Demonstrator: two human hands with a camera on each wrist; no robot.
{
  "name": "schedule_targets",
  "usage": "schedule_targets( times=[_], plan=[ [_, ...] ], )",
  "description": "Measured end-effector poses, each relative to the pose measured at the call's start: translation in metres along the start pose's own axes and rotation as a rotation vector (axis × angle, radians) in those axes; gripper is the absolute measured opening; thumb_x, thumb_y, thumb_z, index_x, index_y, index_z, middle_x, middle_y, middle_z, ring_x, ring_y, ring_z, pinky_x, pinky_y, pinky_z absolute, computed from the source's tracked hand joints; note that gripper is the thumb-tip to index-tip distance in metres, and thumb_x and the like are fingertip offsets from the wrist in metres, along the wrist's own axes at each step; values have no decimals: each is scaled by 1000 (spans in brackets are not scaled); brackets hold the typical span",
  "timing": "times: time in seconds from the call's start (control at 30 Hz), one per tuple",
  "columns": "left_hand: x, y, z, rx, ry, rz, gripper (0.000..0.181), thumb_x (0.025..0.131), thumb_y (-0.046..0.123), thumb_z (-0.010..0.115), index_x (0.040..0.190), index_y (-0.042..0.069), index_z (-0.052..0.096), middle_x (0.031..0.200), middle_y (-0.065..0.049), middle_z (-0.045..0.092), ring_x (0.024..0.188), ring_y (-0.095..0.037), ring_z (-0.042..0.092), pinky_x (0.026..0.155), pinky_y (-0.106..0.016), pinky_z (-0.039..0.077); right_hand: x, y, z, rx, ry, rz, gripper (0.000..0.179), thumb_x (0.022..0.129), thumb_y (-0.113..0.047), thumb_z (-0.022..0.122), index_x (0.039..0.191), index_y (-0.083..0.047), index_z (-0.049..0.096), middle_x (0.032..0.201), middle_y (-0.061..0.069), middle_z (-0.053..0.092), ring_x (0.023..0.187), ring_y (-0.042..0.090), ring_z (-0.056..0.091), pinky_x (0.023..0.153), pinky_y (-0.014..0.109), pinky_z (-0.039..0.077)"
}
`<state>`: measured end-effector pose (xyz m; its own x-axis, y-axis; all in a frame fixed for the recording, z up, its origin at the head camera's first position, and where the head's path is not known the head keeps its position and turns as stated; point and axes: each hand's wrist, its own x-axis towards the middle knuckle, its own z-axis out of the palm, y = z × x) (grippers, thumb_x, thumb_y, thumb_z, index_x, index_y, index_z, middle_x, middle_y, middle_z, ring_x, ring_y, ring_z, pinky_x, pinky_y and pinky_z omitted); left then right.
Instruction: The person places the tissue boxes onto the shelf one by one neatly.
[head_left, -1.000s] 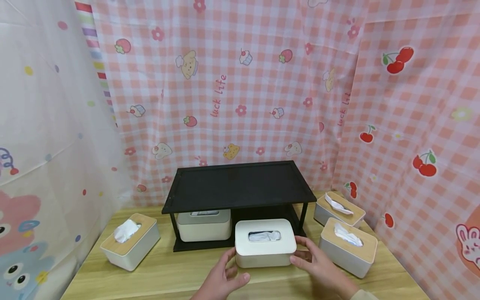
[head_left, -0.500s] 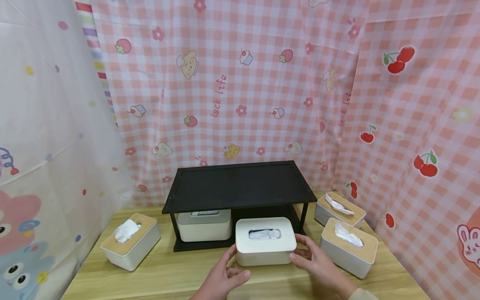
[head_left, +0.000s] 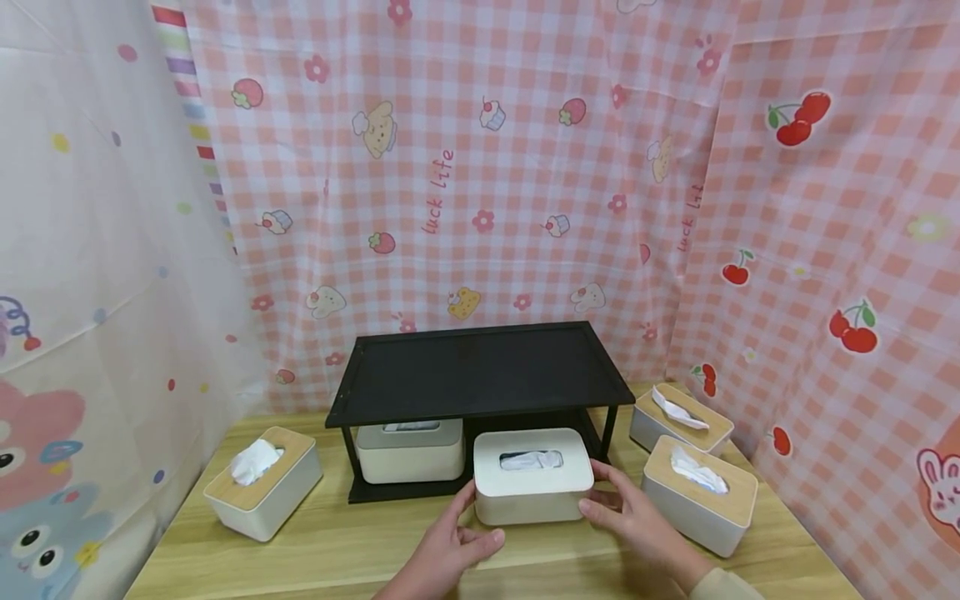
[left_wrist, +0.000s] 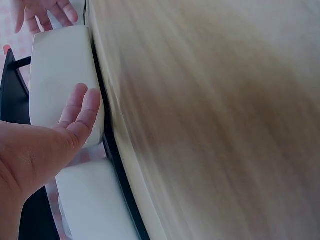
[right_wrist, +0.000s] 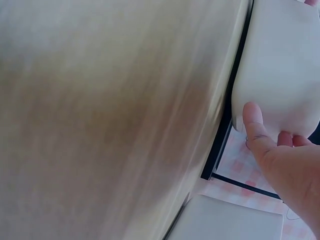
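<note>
Between the hands is a white tissue box (head_left: pixel 533 505) with a white lid and a tissue in its oval slot, at the right front of a low black shelf (head_left: pixel 480 375). My left hand (head_left: pixel 447 542) holds its left end, fingers along the side and thumb forward of the front face. At the opposite end my right hand (head_left: pixel 633 515) grips the corner, thumb on the front and fingers on the side. In the right wrist view that thumb lies against the box (right_wrist: pixel 280 65). A second pale tissue box (head_left: pixel 410 454) sits under the shelf top at left.
A wood-lidded tissue box (head_left: pixel 262 487) stands on the wooden table (head_left: pixel 360 550) at left. Two similar boxes, one nearer (head_left: pixel 697 500) and one farther back (head_left: pixel 678 417), stand right of the shelf. Thin black posts (head_left: pixel 608 433) hold up the shelf top; patterned curtains (head_left: pixel 480 167) enclose the table.
The white-lidded tissue box has moved slightly back toward the shelf, with both hands following it. The other boxes and the shelf have stayed in place.
</note>
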<state>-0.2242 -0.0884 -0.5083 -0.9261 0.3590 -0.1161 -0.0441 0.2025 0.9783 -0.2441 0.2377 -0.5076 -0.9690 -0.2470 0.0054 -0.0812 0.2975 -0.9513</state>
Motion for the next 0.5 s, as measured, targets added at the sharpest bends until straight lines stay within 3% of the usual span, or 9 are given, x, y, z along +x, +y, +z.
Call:
schedule_targets(
  times=[0.27, 0.5],
  plan=[
    [5, 2, 0, -7, 21, -8, 105, 96, 44, 81, 172, 8, 18, 171, -25, 30, 88, -16, 64, 76, -34, 55, 3, -3, 1, -16, 34, -7, 78, 102, -21, 72, 164, 2, 32, 164, 30, 37, 139, 46, 58, 98, 36, 62],
    [9, 3, 1, -16, 42, 21, 105, 97, 40, 80, 171, 3, 15, 171, -29, 29, 93, -17, 60, 77, -36, 56, 5, -5, 1, -11, 33, -2, 79, 102, -22, 72, 165, 1, 30, 167, 30, 34, 142, 48, 55, 101, 42, 61]
  ],
)
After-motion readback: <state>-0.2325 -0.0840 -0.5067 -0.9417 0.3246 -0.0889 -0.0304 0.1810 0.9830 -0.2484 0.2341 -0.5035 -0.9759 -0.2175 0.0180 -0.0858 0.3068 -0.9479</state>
